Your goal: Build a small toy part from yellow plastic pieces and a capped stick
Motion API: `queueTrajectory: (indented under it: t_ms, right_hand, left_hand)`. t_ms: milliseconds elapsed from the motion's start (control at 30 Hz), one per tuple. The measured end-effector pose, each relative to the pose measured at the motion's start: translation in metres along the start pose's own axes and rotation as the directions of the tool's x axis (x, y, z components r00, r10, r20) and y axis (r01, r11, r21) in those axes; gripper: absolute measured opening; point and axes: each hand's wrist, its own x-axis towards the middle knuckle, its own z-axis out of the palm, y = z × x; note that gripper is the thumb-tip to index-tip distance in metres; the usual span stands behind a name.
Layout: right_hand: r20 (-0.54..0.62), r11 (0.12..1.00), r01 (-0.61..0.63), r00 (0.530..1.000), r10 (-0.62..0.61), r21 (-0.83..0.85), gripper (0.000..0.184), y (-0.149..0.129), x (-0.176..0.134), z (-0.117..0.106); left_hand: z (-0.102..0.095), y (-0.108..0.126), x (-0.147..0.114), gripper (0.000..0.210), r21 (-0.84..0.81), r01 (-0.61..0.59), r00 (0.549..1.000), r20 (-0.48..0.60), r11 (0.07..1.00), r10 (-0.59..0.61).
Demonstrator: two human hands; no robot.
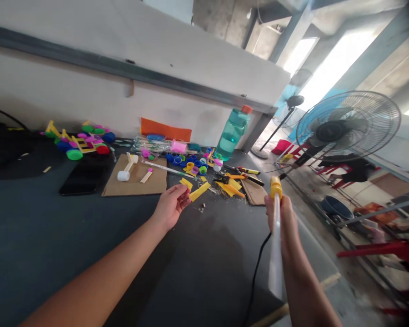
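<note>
My left hand [172, 204] is over the middle of the dark table, thumb and fingers pinched on a yellow strip [199, 192] that sticks out to the right. Another yellow piece [186, 183] shows just above the fingertips; whether the two are joined I cannot tell. On the right, my right hand [282, 211] is wrapped round a yellow glue gun [276, 187], raised above the table edge. A long whitish glue stick [276, 254] juts from its back toward me, and a black cord [259, 263] hangs below. The gun's nozzle end is hard to make out.
Cardboard [146, 181] bears small sticks and a white cap. Coloured bottle caps [191, 164], pliers [248, 178] and a teal bottle [232, 134] stand beyond my hands. A phone [83, 176] and toy-like assemblies [85, 143] lie left. A fan [347, 127] stands right.
</note>
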Motion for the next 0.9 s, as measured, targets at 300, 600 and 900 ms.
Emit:
queueTrajectory:
  t_ms: [300,600,900]
  right_hand:
    - [0.203,0.739,0.05,0.972,0.119,-0.672,0.047,0.039,0.027,0.021]
    - [0.252,0.619,0.187,0.968,0.018,-0.763,0.052,0.007,0.039,0.025]
    - [0.471,0.836,0.453,0.691,-0.548,0.309,0.039,-0.073,0.012,0.095]
  left_hand:
    - [0.0,0.0,-0.002,0.007,0.003,-0.013,0.999,0.034,1.0,0.013]
    - [0.0,-0.003,-0.004,0.02,0.059,-0.051,0.997,0.061,0.997,0.047]
    - [0.005,-0.006,-0.008,0.034,0.113,-0.092,0.994,0.072,0.989,0.085]
